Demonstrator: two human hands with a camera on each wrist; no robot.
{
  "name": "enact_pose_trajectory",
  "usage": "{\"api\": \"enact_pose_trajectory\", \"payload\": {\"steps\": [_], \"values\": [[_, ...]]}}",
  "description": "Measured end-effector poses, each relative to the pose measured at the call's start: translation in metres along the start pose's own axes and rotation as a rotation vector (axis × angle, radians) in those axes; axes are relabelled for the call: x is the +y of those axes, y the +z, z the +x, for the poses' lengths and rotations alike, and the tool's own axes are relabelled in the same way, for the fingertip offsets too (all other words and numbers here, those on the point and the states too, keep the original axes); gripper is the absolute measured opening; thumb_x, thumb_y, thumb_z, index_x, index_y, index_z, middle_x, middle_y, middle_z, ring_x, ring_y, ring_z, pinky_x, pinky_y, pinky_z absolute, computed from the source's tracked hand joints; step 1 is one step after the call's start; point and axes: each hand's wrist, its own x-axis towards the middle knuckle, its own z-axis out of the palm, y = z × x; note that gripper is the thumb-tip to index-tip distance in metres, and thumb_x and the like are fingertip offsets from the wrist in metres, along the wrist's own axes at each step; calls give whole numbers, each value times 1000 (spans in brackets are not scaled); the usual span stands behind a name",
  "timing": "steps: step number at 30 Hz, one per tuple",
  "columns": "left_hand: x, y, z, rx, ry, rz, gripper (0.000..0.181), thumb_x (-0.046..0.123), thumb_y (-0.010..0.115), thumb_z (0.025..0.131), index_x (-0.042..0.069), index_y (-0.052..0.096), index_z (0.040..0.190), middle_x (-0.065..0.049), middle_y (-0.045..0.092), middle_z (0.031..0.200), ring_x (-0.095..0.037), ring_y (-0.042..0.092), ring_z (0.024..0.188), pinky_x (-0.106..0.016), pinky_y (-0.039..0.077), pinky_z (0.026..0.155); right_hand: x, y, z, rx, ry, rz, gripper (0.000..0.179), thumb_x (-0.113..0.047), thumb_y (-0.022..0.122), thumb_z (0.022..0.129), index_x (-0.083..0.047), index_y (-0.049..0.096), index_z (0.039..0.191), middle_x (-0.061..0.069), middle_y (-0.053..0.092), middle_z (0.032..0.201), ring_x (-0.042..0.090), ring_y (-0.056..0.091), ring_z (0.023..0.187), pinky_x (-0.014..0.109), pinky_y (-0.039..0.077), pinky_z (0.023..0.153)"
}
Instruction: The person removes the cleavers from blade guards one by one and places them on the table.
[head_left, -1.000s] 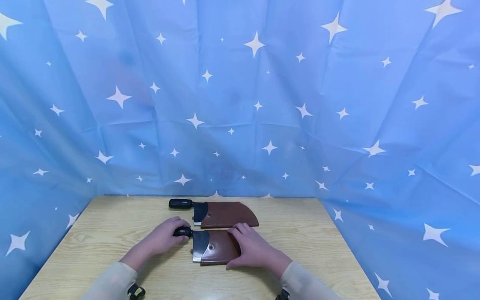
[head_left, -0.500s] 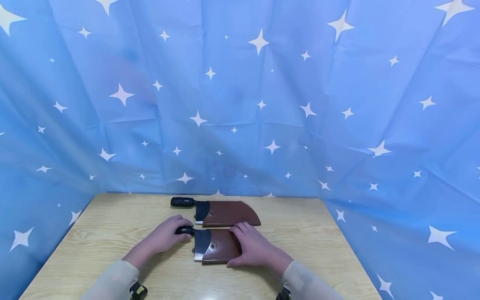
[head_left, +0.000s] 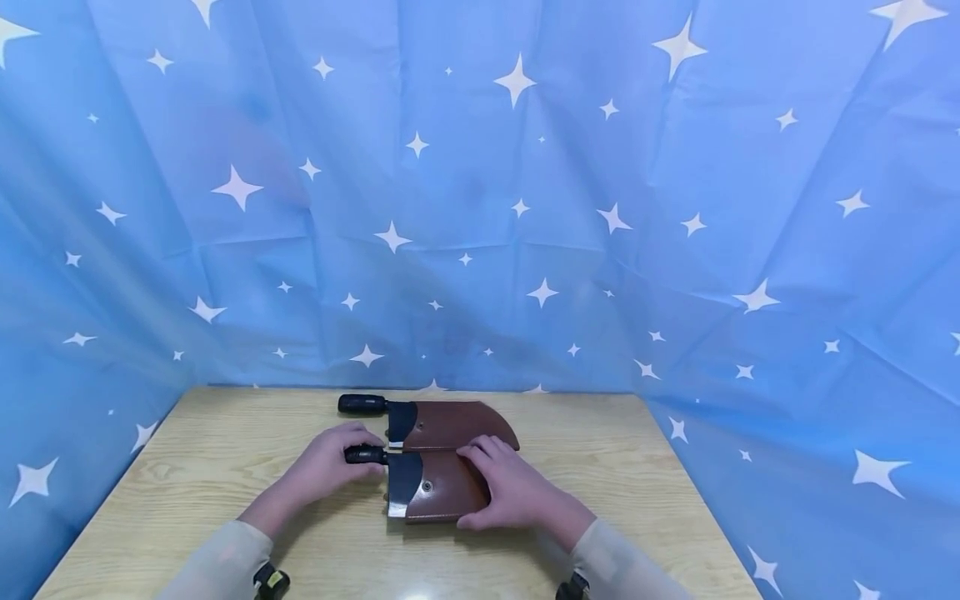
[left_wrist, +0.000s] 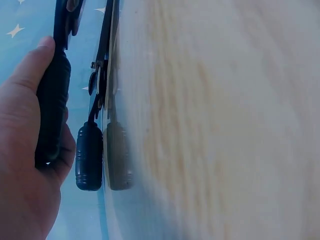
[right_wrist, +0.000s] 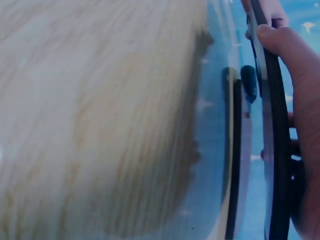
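Observation:
A cleaver with a black handle (head_left: 364, 455) is held by both hands, its blade mostly inside a brown leather sheath (head_left: 442, 492) with a black band and a snap. My left hand (head_left: 330, 458) grips the handle, thumb along it in the left wrist view. Thumb and fingers of my right hand (head_left: 517, 487) hold the sheath's right end by opposite edges. Both wrist views show this cleaver raised off the table. Bare metal shows at the sheath's mouth. Behind it, a second sheathed cleaver (head_left: 457, 423) lies on the table, its black handle (left_wrist: 89, 160) pointing left.
The light wood-grain table (head_left: 622, 467) reaches back to a blue curtain (head_left: 465, 192) with white stars, which also hangs along both sides. A dark wrist device (head_left: 272, 581) sits at the left sleeve, another (head_left: 573, 587) at the right.
Both hands have lifted the nearer cleaver slightly off the table, and its shadow now shows beneath the sheath. The far cleaver stays put; the head view has shifted a little.

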Motion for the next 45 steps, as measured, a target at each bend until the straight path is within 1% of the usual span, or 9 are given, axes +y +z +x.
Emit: {"api": "enact_pose_trajectory", "payload": {"steps": [5,9,12,18,20,27,34,40,45], "values": [[4,-2,1,30,46,-93,36,33,94,91,22,84,124,11,71,113,-14,68,100,-32,62,84,-3,-5,-1,19,1,-5,108,-82,81,81,-17,50,162,0,51,151,19,51,135,46,50,115],[8,-5,0,38,40,-147,36,28,95,90,18,85,122,11,71,110,-13,69,95,-29,62,79,-8,-9,-2,-11,9,-23,111,-79,82,83,-15,45,166,3,49,161,24,48,147,49,44,121],[10,-6,0,40,26,-165,35,26,96,89,17,85,121,11,71,108,-13,68,94,-29,61,77,-12,-9,-2,-24,-1,-52,119,-81,83,82,-12,41,169,6,47,167,29,44,154,52,39,126],[14,-7,1,45,0,-185,35,28,97,88,18,86,120,10,71,108,-15,68,95,-29,62,78,-18,-11,-1,1,-10,-92,125,-81,85,78,-12,38,171,7,49,164,27,45,152,50,35,128],[15,-8,1,42,-2,-179,38,29,97,88,17,85,122,11,70,109,-14,67,95,-29,61,77,-19,-11,-1,11,-6,-92,124,-80,85,78,-12,38,171,6,49,162,25,46,150,48,35,128],[20,-16,2,39,39,-133,42,30,97,88,12,84,125,13,71,109,-11,65,89,-30,58,76,-23,-15,-1,13,21,-67,125,-79,86,77,-15,37,172,4,49,160,23,46,147,48,35,128],[24,-22,3,32,16,-146,44,30,96,89,12,84,127,10,71,113,-13,66,91,-29,59,72,-27,-28,-2,13,28,-83,122,-78,85,78,-16,38,172,4,49,161,23,45,147,48,37,126],[25,-26,5,48,37,-117,41,33,97,88,19,86,125,15,71,112,-12,65,95,-29,58,76,-29,-36,-2,5,25,-87,123,-74,87,78,-16,36,173,7,47,163,25,44,149,48,34,128],[27,-28,6,68,70,-78,39,30,98,87,23,86,123,17,70,110,-11,64,93,-29,56,75,-28,-37,-1,9,17,-89,124,-72,87,78,-15,35,174,8,46,164,25,44,148,48,35,128]]}}
